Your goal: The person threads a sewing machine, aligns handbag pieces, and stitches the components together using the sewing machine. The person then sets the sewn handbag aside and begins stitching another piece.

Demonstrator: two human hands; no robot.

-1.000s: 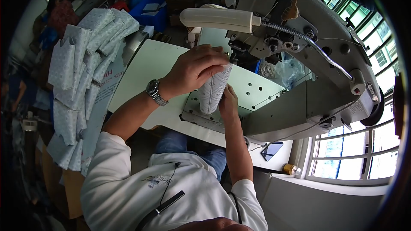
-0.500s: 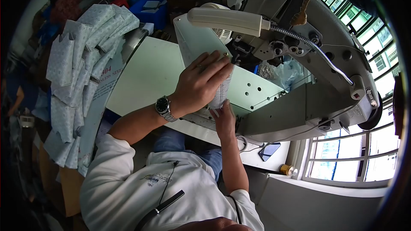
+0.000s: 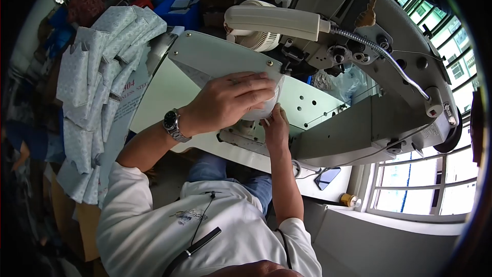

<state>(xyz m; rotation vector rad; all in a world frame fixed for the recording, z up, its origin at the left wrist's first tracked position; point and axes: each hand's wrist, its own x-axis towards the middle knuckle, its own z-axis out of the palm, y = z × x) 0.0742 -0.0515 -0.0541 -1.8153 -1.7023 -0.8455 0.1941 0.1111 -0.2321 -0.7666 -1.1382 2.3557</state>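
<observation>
At the sewing machine, my left hand, wearing a wristwatch, lies with its fingers stretched across a pale curved piece that looks like fabric. Beneath and behind that hand is a pale flat plate with screws at its corners. My right hand is closed at the lower edge of the pale piece, thumb and fingers pinched together there. Most of the piece is hidden by my hands.
Folded patterned pieces are piled on the left. A beige lamp on a metal gooseneck hangs above the plate. A phone and a yellow thread spool lie at the right, near a barred window. Behind is a blue bin.
The pale plate has swung and now reaches farther left, showing more of its surface. My left hand has moved slightly left and down, while my right hand has shifted a little to the right.
</observation>
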